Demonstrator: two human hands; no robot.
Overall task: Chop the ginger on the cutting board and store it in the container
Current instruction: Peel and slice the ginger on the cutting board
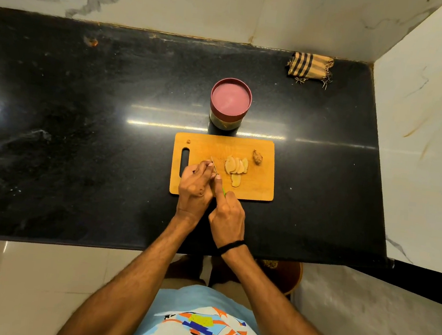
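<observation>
- Fingers [217, 183] of the right hand [227, 213] were wrapped tight round the green handle of a knife [215, 167], with the forefinger laid out straight along the top of it.
- Knife blade pointed away from the person and slanted left, its tip over the left half of the cutting board [256, 188].
- Fingers [205, 167] of the left hand [195, 185] were curled down onto the board, fingertips right against the left side of the blade; whether they pinched anything underneath could not be told, as the hand hid it.
- Ginger slices [236, 165] lay just right of the blade in an overlapping fan, pale and peeled, and one loose slice sat just nearer the person than the fan.
- Ginger chunk [257, 157], brown and rough, lay apart from the slices near the board's far right corner.
- Container [230, 99] stood upright on the counter [81, 124] just beyond the board's far edge, its pink lid on.
- Striped cloth [309, 67] lay folded at the counter's far right corner, well apart from the board, close to the wall.
- Black band [230, 247] circled the right wrist.
</observation>
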